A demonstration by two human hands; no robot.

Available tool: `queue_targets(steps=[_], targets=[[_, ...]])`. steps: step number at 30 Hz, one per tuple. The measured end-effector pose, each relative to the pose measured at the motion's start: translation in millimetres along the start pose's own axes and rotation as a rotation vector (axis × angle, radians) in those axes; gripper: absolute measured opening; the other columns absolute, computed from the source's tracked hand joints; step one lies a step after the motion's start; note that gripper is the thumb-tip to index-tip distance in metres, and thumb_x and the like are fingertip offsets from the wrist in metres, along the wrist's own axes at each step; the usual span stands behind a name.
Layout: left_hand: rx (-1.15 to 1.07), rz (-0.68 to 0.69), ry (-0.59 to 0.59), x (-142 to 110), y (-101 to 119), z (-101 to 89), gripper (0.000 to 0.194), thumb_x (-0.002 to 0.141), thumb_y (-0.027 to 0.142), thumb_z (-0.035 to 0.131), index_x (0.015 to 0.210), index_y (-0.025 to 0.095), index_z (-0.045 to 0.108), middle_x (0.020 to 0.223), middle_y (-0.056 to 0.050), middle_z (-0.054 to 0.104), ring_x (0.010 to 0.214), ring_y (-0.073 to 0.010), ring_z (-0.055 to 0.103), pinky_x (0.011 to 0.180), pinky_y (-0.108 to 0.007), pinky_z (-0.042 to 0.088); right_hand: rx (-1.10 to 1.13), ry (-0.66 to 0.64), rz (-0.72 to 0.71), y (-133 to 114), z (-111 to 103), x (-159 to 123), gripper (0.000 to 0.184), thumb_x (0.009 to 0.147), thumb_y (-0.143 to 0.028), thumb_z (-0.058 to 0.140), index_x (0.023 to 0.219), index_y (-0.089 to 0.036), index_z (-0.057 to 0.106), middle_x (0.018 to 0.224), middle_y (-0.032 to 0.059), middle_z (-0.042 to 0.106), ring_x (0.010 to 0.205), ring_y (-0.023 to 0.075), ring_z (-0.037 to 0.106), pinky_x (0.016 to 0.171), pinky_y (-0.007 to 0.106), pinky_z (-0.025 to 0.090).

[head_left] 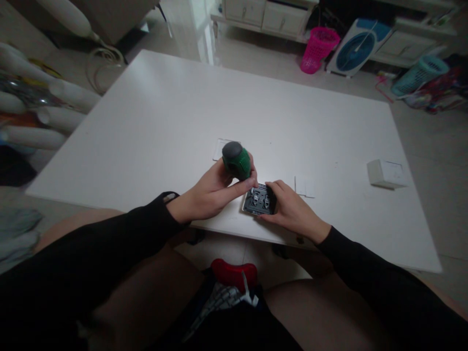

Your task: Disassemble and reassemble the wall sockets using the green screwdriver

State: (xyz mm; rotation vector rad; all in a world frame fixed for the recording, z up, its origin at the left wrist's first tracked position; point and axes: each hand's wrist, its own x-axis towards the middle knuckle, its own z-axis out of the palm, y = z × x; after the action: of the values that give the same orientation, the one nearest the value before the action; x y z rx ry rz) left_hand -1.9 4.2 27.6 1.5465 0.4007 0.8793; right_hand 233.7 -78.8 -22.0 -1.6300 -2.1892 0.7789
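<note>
My left hand (215, 190) is closed round the green handle of a screwdriver (237, 161) with a grey end cap. The handle stands upright, and its shaft and tip are hidden from me. Below and to the right lies a square wall switch (259, 200), its black back facing up with metal terminals showing. My right hand (288, 207) grips this switch by its right side, thumb at the near edge and fingers at the far edge. Behind the screwdriver rests a thin white frame (218, 149), partly covered by the left hand.
Flat white pieces (304, 187) lie right of the switch on the white table (175, 107). A small white box (386, 173) stands near the table's right side. Beyond the table are a pink basket (318, 48), a fan (356, 48) and white cabinets (263, 14).
</note>
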Motion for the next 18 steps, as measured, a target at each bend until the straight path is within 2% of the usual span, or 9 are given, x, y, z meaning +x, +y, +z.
queue_targets(steps=[7, 14, 18], targets=[[-0.004, -0.004, -0.011, 0.5, -1.4, -0.4, 0.024, 0.097, 0.034, 0.074, 0.107, 0.020, 0.058, 0.092, -0.004, 0.066, 0.089, -0.0182, 0.064, 0.087, -0.035, 0.056, 0.007, 0.002, -0.004, -1.0, -0.8, 0.3, 0.064, 0.081, -0.043, 0.082, 0.135, -0.025, 0.052, 0.119, 0.0130, 0.063, 0.106, 0.0346, 0.064, 0.090, 0.052, 0.057], [-0.004, -0.017, -0.016, -0.3, -2.3, -0.1, 0.026, 0.096, 0.035, 0.075, 0.108, 0.020, 0.058, 0.092, -0.004, 0.066, 0.089, -0.0186, 0.065, 0.087, -0.035, 0.056, 0.009, -0.012, 0.004, -0.9, -0.9, 0.7, 0.066, 0.080, -0.042, 0.083, 0.134, -0.021, 0.052, 0.121, 0.0160, 0.063, 0.109, 0.0362, 0.064, 0.092, 0.054, 0.056], [-0.002, -0.011, -0.043, -1.2, -2.7, -0.5, 0.024, 0.096, 0.030, 0.074, 0.110, 0.020, 0.058, 0.094, -0.004, 0.066, 0.090, -0.0184, 0.065, 0.087, -0.035, 0.056, 0.013, -0.010, 0.008, -0.2, -0.3, 0.6, 0.067, 0.080, -0.041, 0.083, 0.136, -0.020, 0.051, 0.121, 0.0155, 0.063, 0.109, 0.0357, 0.064, 0.093, 0.054, 0.056]])
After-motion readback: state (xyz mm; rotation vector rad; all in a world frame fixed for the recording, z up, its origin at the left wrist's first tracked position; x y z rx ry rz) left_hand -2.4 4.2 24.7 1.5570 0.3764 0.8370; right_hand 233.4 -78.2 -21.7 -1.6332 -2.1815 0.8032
